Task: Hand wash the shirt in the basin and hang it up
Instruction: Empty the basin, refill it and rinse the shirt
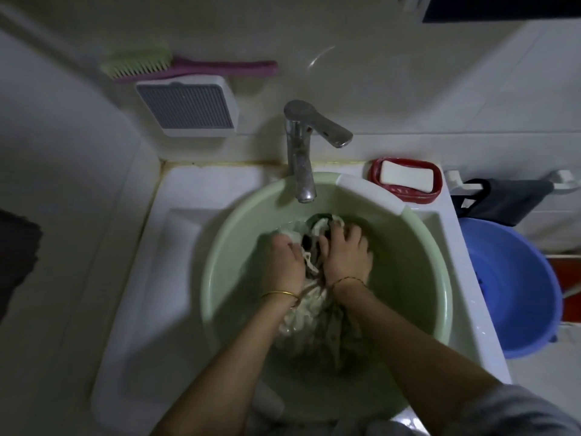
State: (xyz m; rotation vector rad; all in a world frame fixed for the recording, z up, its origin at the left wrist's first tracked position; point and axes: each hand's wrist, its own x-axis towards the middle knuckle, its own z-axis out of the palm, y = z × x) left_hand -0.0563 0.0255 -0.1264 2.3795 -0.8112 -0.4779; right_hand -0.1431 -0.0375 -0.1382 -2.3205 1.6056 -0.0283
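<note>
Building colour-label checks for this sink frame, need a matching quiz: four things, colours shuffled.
Things:
1. basin
2. soap dish
3. bucket
4. brush handle

Colours:
A. blue
B. pink
C. pale green
D. red

Pairs: 1-C, 2-D, 3-A, 4-B

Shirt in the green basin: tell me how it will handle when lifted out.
Likely floppy: the shirt bunches and folds between left hand and right hand. Probably heavy for its size and dripping, since it sits wet in the basin.
</note>
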